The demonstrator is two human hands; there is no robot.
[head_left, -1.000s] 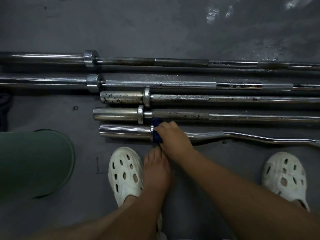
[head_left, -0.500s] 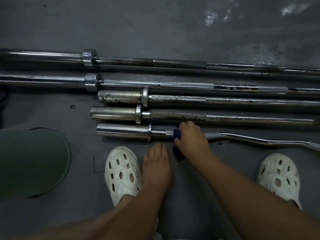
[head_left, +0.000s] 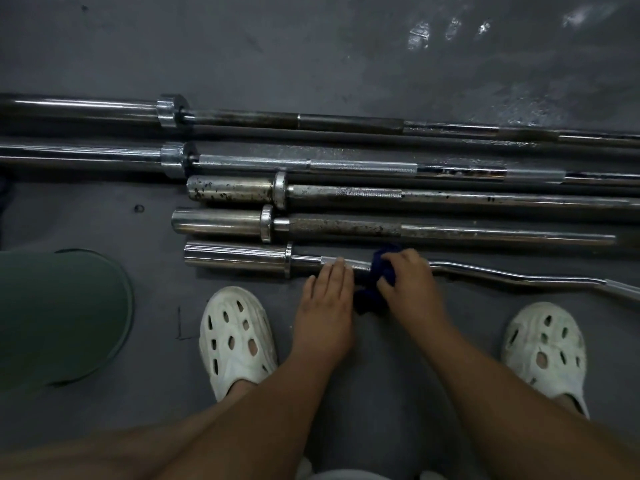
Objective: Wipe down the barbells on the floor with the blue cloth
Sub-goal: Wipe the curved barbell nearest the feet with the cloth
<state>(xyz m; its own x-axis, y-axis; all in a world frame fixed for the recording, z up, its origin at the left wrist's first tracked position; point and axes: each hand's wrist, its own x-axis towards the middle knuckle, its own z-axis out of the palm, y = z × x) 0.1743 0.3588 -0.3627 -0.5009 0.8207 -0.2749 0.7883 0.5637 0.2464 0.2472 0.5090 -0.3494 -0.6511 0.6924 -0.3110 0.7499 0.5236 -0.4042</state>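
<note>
Four straight bars lie side by side on the floor; the curl bar lies nearest me, parallel to them. My right hand curls round the blue cloth, bunching it over the curl bar's shaft, right of the collar. My left hand lies flat, fingers straight and together, tips resting on the shaft just left of the cloth. Loose cloth hangs between both hands. White clogs flank my arms.
</note>
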